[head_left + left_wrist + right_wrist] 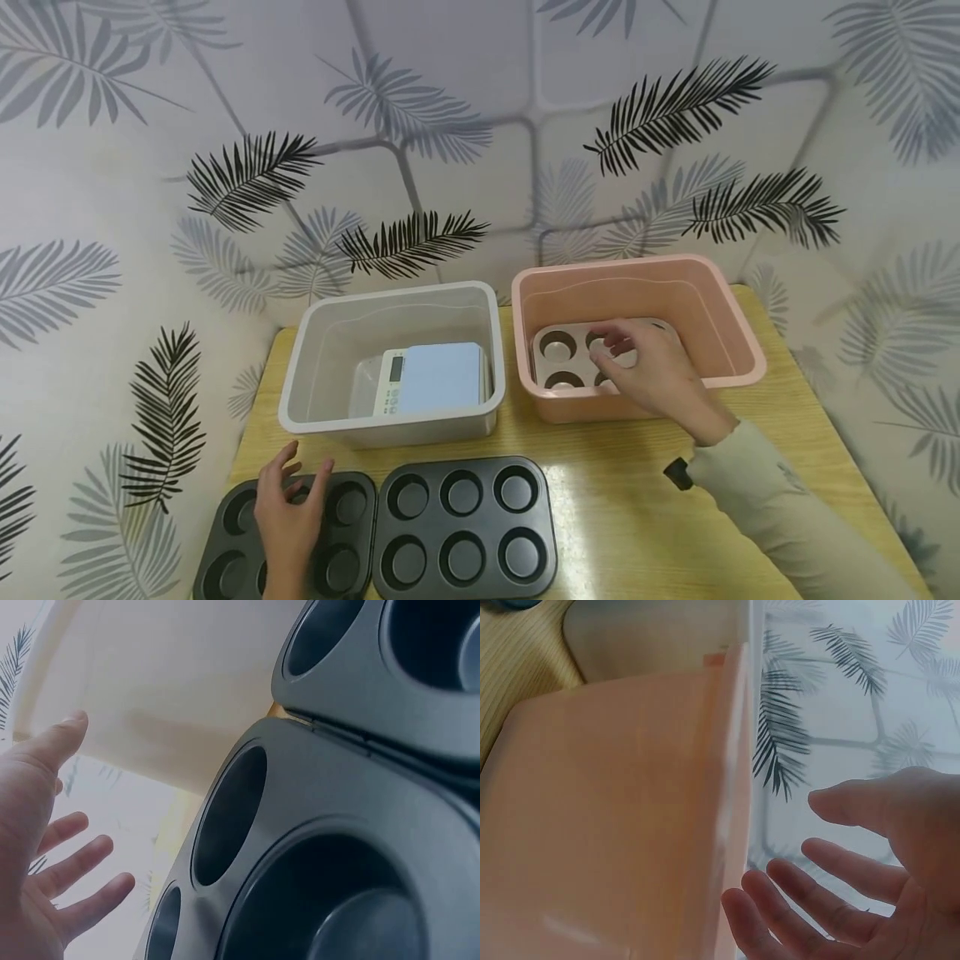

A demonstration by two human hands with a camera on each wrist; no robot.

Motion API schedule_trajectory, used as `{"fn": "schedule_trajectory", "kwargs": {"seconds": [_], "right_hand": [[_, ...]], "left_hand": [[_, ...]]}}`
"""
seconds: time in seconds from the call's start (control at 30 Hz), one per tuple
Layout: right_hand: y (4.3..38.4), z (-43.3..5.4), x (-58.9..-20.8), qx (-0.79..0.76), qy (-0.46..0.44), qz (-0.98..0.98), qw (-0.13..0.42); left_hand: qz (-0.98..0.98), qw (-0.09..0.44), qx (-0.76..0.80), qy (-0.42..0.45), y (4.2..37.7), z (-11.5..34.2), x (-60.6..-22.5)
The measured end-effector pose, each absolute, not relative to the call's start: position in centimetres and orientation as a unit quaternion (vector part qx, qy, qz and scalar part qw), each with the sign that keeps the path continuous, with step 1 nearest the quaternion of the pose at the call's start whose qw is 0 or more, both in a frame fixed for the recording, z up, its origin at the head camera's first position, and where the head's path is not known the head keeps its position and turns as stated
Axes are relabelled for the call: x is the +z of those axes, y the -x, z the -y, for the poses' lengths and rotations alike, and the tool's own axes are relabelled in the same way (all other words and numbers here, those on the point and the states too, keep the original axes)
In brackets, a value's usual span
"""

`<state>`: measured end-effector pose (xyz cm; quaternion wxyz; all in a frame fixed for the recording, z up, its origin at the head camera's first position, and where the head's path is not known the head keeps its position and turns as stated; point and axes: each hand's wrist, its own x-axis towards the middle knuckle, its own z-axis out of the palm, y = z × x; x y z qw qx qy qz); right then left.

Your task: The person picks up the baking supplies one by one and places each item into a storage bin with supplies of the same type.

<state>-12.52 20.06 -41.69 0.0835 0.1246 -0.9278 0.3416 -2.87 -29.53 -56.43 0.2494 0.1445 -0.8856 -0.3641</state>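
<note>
My left hand [291,517] hovers over the left dark muffin pan [352,533], fingers spread and holding nothing. In the left wrist view that hand [45,840] is apart from the pan [300,780]. A second dark muffin pan [435,533] lies just to its right, edge to edge. My right hand [652,367] reaches over the front rim of the pink bin [720,333], fingers loosely bent with nothing between them. Below it in the bin lies a light beige muffin pan [577,350], partly hidden by the hand. The right wrist view shows the hand [862,885] beyond the bin's rim [731,787].
A white bin [330,417] stands left of the pink one and contains a kitchen scale [438,379] with a light blue top. Both bins stand at the back of the wooden table [645,508], against a leaf-patterned wall covering [465,192].
</note>
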Motion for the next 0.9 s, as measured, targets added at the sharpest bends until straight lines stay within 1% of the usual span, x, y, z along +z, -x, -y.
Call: {"fn": "schedule_trajectory", "kwargs": {"seconds": [0.13, 0.4, 0.7, 0.77, 0.9], "right_hand": [[12.4, -21.1, -42.1, 0.347, -0.113, 0.927, 0.089], [11.9, -22.9, -42.7, 0.351, -0.088, 0.930, 0.070], [11.6, -25.4, -43.1, 0.359, -0.069, 0.927, 0.083], [11.6, -26.0, -43.3, 0.354, -0.062, 0.929, 0.089], [11.5, -27.0, -43.3, 0.322, -0.050, 0.939, 0.110]], "left_hand": [[0.892, 0.241, -0.352, -0.152, 2.7, 29.8, -56.4], [0.901, 0.223, -0.334, -0.166, 1.9, 30.3, -56.7], [0.914, 0.212, -0.303, -0.165, 1.1, 31.5, -56.9], [0.916, 0.207, -0.298, -0.170, 0.9, 31.7, -57.0], [0.915, 0.213, -0.296, -0.173, 0.3, 32.5, -57.2]]}}
